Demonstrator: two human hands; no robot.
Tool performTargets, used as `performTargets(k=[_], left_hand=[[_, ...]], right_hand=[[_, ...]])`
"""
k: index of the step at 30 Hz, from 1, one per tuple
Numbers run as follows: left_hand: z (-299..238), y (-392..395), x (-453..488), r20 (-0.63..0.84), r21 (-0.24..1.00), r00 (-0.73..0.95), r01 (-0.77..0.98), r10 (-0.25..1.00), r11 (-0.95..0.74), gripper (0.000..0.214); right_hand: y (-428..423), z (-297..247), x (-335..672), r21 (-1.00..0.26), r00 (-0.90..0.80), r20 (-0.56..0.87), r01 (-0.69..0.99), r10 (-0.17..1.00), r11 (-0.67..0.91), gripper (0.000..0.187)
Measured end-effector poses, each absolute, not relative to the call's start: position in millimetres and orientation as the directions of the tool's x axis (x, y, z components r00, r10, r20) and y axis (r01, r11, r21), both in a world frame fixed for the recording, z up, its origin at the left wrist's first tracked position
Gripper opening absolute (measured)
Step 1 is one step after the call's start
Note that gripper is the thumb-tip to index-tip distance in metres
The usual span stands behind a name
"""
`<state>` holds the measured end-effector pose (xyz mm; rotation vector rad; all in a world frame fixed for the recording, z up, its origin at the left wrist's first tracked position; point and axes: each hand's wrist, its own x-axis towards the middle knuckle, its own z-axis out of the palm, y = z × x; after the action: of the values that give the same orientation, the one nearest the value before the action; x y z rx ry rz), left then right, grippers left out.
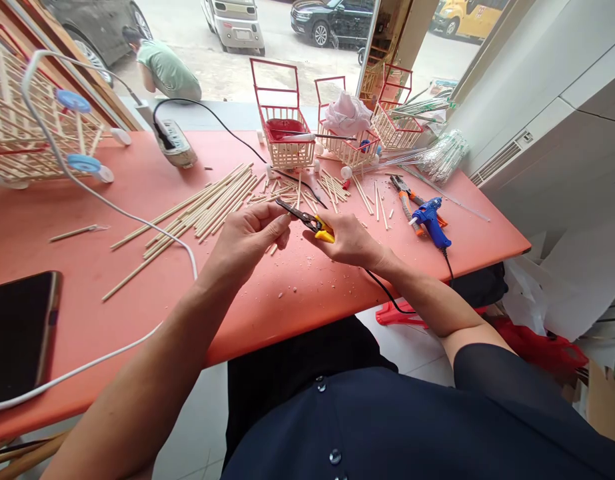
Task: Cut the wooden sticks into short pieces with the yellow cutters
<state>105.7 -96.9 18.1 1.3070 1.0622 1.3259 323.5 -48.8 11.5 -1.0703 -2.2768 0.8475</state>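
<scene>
My right hand (344, 239) is wrapped round the yellow handles of a pair of pliers (307, 219), whose dark jaws point left. Right at the jaws, my left hand (252, 233) is closed, thumb against fingers; whatever it pinches is too small or hidden to name. Beyond the hands lie short cut wooden sticks (332, 190). A fan of longer wooden sticks (207, 207) spreads on the table to the left. Crumbs and tiny offcuts dot the pink table (287, 300) below the hands.
Small stick-built carts (290, 150) with red handles line the back edge. At right lie a blue glue gun (430, 217) and orange-handled pliers (404, 200). A power strip (174, 143), white cable (112, 207) and phone (20, 333) are at left. Outside, a person (164, 70) crouches.
</scene>
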Motion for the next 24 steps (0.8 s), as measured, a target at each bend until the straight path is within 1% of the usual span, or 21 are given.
performTargets(k=[3, 5, 8, 10, 12, 15, 17, 21, 24], left_hand=[[20.8, -100.7, 109.5, 0.248, 0.961, -0.055, 0.137, 0.967, -0.238, 0.020], [22.1, -103.5, 112.4, 0.302, 0.930, -0.088, 0.246, 0.949, -0.273, 0.023], [23.2, -106.6, 116.6, 0.344, 0.902, -0.116, 0.319, 0.932, -0.293, 0.024], [23.3, -107.1, 118.4, 0.348, 0.903, -0.130, 0.314, 0.928, -0.294, 0.024], [22.8, -106.3, 118.8, 0.340, 0.917, -0.137, 0.267, 0.930, -0.296, 0.022], [21.4, -104.0, 117.3, 0.303, 0.946, -0.122, 0.160, 0.945, -0.282, 0.017], [20.9, -103.1, 116.2, 0.285, 0.955, -0.109, 0.121, 0.952, -0.272, 0.016], [22.4, -105.0, 117.0, 0.309, 0.938, -0.135, 0.205, 0.941, -0.279, 0.018], [23.6, -107.0, 119.0, 0.336, 0.923, -0.154, 0.253, 0.929, -0.291, 0.020]], right_hand=[[-51.7, 13.2, 321.2, -0.692, -0.556, 0.159, 0.527, 0.816, 0.494, 0.057], [-53.7, 13.9, 320.2, -0.689, -0.553, 0.158, 0.532, 0.818, 0.493, 0.058], [-55.0, 14.5, 320.1, -0.693, -0.561, 0.147, 0.529, 0.815, 0.490, 0.057], [-53.5, 15.0, 320.6, -0.691, -0.566, 0.137, 0.533, 0.813, 0.488, 0.057], [-49.9, 15.8, 321.2, -0.688, -0.589, 0.106, 0.538, 0.801, 0.487, 0.057], [-42.4, 17.5, 321.9, -0.702, -0.662, 0.013, 0.528, 0.750, 0.478, 0.060], [-37.8, 19.0, 322.6, -0.719, -0.701, -0.044, 0.517, 0.712, 0.464, 0.063], [-32.7, 23.1, 325.0, -0.744, -0.729, -0.104, 0.508, 0.676, 0.434, 0.067], [-32.4, 26.3, 327.3, -0.806, -0.761, -0.126, 0.452, 0.636, 0.382, 0.068]])
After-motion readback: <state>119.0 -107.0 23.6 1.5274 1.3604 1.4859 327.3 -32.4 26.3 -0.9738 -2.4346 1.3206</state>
